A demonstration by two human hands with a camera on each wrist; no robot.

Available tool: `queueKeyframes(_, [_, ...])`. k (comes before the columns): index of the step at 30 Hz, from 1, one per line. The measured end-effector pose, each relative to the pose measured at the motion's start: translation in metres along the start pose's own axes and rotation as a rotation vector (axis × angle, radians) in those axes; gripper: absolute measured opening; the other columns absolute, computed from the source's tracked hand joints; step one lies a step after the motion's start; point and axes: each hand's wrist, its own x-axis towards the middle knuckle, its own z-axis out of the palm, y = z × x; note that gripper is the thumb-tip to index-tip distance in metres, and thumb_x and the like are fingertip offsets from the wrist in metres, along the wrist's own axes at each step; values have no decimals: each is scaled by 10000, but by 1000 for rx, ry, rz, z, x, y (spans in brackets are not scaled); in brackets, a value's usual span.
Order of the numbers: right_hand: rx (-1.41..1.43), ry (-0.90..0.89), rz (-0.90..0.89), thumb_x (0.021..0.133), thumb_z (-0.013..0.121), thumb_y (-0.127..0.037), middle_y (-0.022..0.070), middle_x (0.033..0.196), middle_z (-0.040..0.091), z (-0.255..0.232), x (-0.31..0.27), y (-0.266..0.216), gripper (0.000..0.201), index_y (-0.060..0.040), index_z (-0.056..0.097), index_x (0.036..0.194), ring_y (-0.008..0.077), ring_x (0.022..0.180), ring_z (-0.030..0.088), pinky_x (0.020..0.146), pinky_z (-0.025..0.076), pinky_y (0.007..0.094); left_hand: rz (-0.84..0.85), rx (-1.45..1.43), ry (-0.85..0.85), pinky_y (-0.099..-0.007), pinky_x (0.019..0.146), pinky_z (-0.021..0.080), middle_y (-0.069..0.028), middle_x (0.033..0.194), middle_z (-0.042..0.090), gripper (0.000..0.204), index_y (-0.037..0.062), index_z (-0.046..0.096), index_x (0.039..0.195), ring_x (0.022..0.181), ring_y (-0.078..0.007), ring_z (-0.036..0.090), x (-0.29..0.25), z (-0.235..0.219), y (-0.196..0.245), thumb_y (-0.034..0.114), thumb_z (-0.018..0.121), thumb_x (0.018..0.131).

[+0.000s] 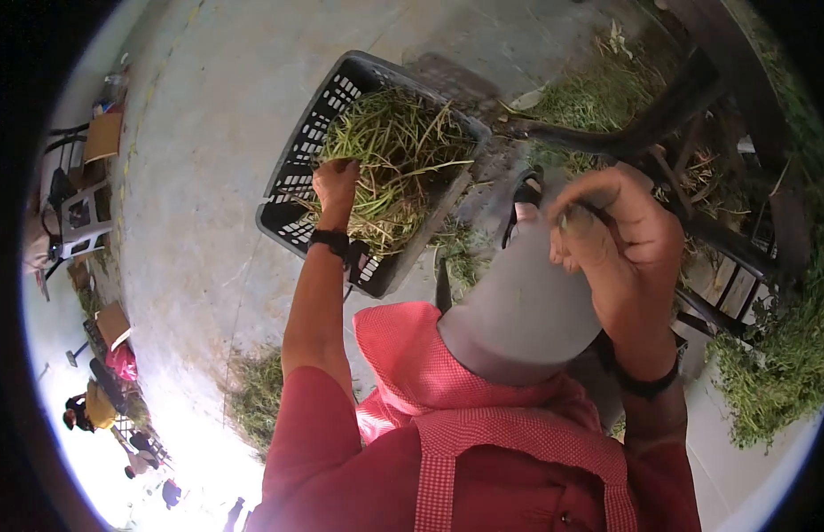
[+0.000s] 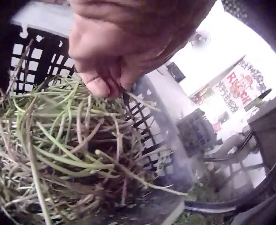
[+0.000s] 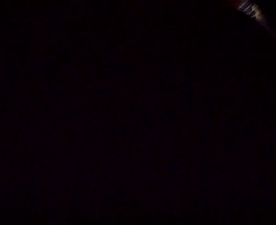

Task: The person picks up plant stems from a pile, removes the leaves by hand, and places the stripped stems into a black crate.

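Observation:
A black plastic crate (image 1: pixel 288 146) on the floor holds a heap of green and brownish plant stems (image 1: pixel 399 146). Over the crate's left part, my left hand (image 1: pixel 335 188) has its thumb and fingers drawn together. In the left wrist view a short pale stem (image 2: pixel 145 102) sticks out from those fingertips (image 2: pixel 100 88), pinched above the heap. My right hand (image 1: pixel 629 235) is raised beside the grey-clad knee, fingers loosely bent toward the thumb, with no object showing in it. Nearly all of the right wrist view is black.
Cut greenery (image 1: pixel 598 89) lies on the floor beyond the crate. A dark metal frame (image 1: pixel 634 133) stands at the right, with leafy plants (image 1: pixel 776 377) beside it. More greenery (image 1: pixel 257 395) lies at the lower left. Chairs (image 1: pixel 84 217) and people (image 1: pixel 97 408) are farther left.

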Motion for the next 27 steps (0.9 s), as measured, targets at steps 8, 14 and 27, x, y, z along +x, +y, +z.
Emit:
queueKeyframes(8, [32, -85, 22, 876, 582, -106, -3, 711, 582, 1, 1, 2, 115, 6, 584, 898, 13, 609, 504, 509, 389, 168, -11, -976, -247, -259, 640, 503, -95, 815, 636, 201, -56, 599, 964, 699, -144, 605, -69, -58, 106, 83, 644, 827])
queueKeyframes(14, [468, -165, 176, 883, 560, -123, 57, 790, 620, 3, -4, -19, 143, -11, 590, 966, 95, 624, 597, 491, 460, 200, 218, -1040, -324, -291, 691, 477, -68, 825, 625, 101, 14, 599, 924, 722, -159, 593, -132, -95, 178, 3, 605, 824])
queueKeyframes(27, [497, -156, 77, 867, 614, -293, 3, 679, 562, 6, -58, -21, 284, -9, 594, 862, 42, 514, 496, 425, 379, 190, 557, -1057, -526, -257, 694, 520, -89, 901, 644, 313, 3, 499, 1066, 813, -134, 615, -233, -104, 269, -54, 636, 791])
